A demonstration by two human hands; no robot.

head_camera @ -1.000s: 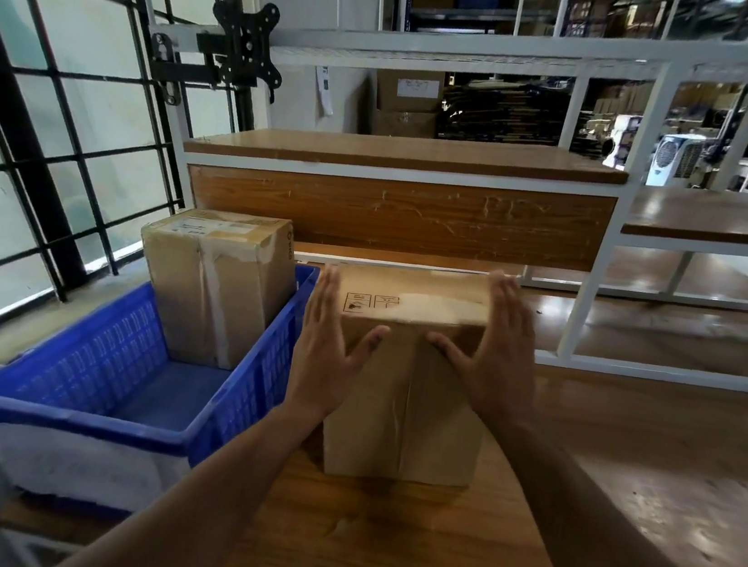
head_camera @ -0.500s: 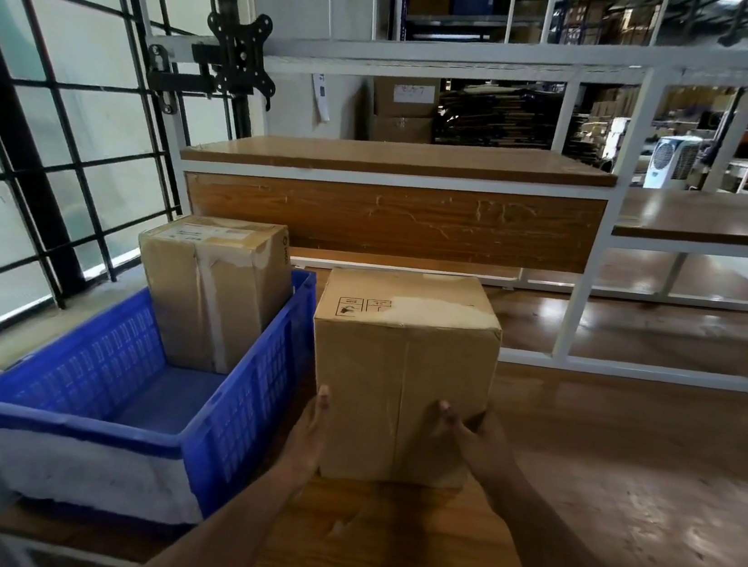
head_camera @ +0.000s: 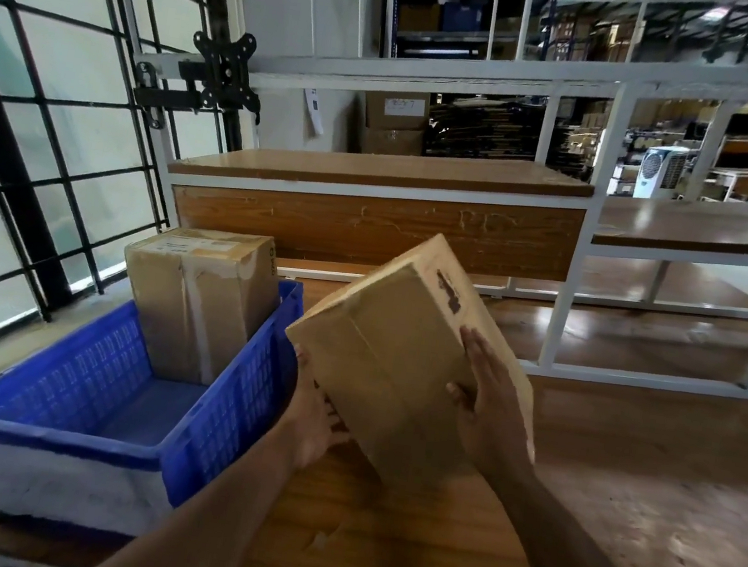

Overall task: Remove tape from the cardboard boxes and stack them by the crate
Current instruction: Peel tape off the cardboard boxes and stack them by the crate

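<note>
Box (head_camera: pixel 399 363) tilted, both hands flat on sides: left (head_camera: pixel 313 423) fingers hidden under, right (head_camera: pixel 490 413) fingers straight.

We see wooden worktable (head_camera: pixel 615 529) under us, grain running across. Ahead, white metal frame (head_camera: pixel 562 317) carries raised wooden shelf (head_camera: pixel 377 172). Black monitor mount (head_camera: pixel 221 70) clamps to frame's top rail at left. Gridded window (head_camera: pixel 27 118) fills left side, black bars over frosted panes. Behind shelf we spot two stacked brown cartons (head_camera: pixel 393 121). Far right, white air cooler (head_camera: pixel 660 171) stands among warehouse racks (head_camera: pixel 446 7).
</note>
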